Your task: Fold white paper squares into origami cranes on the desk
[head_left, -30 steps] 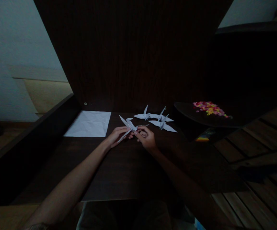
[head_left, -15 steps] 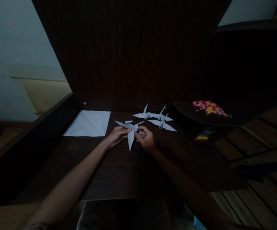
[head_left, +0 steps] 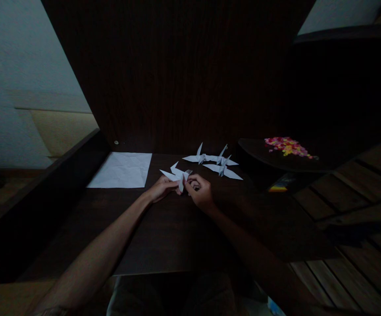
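A folded white paper crane (head_left: 177, 174) was held over the middle of the worktop (head_left: 157, 245), pinched between both hands, which were set close together. It was gripped from one side by the fingers of the left hand (head_left: 160, 189) and from the other by those of the right hand (head_left: 201, 192). A creased white sheet (head_left: 121, 171) was laid flat to the left. Three finished cranes (head_left: 222, 170) were grouped beyond the right hand, and small coloured pieces (head_left: 287, 147) were heaped on a rounded shelf (head_left: 253, 149) farther right.
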The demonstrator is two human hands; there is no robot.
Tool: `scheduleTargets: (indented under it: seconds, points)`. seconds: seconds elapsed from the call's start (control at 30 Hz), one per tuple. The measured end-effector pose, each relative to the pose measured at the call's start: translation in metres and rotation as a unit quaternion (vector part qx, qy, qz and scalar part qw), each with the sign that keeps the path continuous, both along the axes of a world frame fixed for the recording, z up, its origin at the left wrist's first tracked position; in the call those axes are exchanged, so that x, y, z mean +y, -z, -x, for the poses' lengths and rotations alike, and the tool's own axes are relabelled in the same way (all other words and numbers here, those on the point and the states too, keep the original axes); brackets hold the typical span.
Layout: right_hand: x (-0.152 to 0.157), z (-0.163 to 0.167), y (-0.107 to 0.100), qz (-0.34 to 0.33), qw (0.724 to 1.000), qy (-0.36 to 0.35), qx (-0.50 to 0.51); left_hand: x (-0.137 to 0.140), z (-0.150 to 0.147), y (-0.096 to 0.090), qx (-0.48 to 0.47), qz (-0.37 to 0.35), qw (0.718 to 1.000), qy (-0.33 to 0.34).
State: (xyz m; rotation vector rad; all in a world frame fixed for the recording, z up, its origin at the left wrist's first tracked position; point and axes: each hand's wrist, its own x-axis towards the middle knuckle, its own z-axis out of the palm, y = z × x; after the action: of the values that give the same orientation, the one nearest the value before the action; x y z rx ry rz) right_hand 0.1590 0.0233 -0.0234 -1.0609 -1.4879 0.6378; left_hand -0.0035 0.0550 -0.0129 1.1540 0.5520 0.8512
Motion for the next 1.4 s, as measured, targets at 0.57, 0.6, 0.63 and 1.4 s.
scheduleTargets:
  seconds: [0.57,0.6,0.63,1.4]
  points:
    - [0.006,0.001,-0.003,0.09,0.983,-0.062,0.15,0.003,-0.001,0.004,-0.017,0.018,0.997,-0.069]
    - [0.007,0.001,-0.003,0.095,0.981,-0.07,0.157,0.003,-0.002,0.005,-0.026,0.019,0.996,-0.082]
    - [0.008,0.0,-0.003,0.099,0.979,-0.075,0.162,0.003,-0.002,0.006,-0.032,0.018,0.995,-0.089]
    - [0.012,-0.002,0.001,0.181,0.963,-0.128,0.15,0.002,-0.007,0.006,-0.046,-0.011,0.984,-0.172]
